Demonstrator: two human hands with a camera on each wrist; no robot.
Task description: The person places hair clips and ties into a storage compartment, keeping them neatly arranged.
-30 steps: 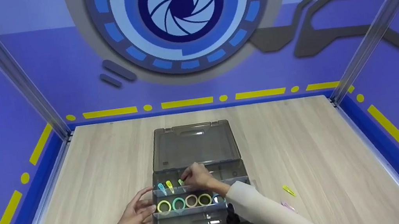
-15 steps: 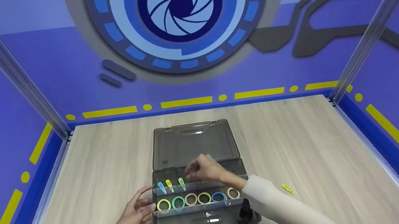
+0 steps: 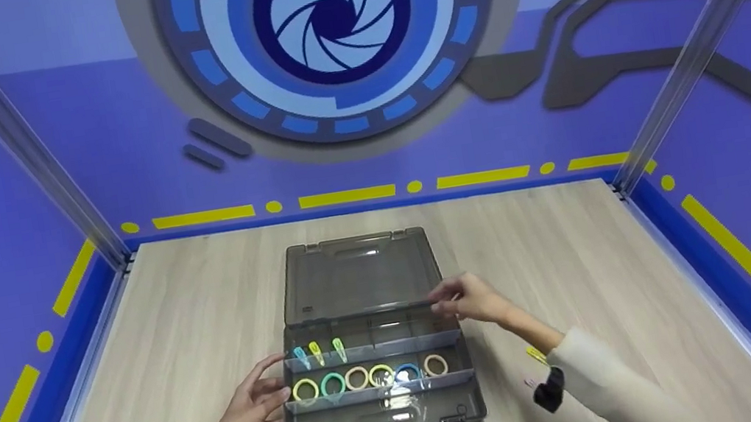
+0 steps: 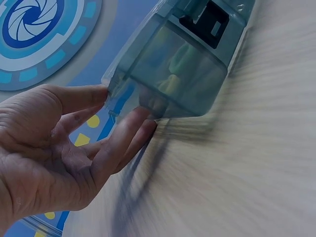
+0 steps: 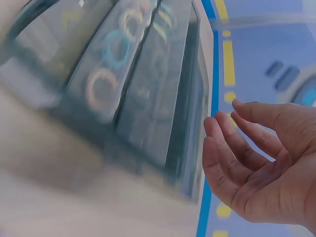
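A smoky see-through organizer box [image 3: 384, 418] lies with its lid [image 3: 359, 277] folded back. Its far compartment holds a blue hair clip [image 3: 301, 357], a yellow hair clip [image 3: 316, 354] and a pale green hair clip [image 3: 340, 350]. Several ring-shaped hair ties, including a peach hair tie [image 3: 426, 366] at the right end, stand along the middle row. My left hand [image 3: 251, 407] touches the box's left side with loosely spread fingers. My right hand [image 3: 476, 298] hovers by the box's far right edge, fingers slightly bent; in the right wrist view it holds nothing.
To the right of the box, a yellow hair clip [image 3: 535, 354] and a pink hair clip [image 3: 529, 383] lie on the wooden table [image 3: 575, 248], partly hidden by the right forearm and its black wrist camera [image 3: 550, 391]. Blue-purple walls [image 3: 208, 187] enclose the table.
My right hand has left the pale green clip in the far compartment and moved right, past the box's right edge. The left hand stays at the box's left side.
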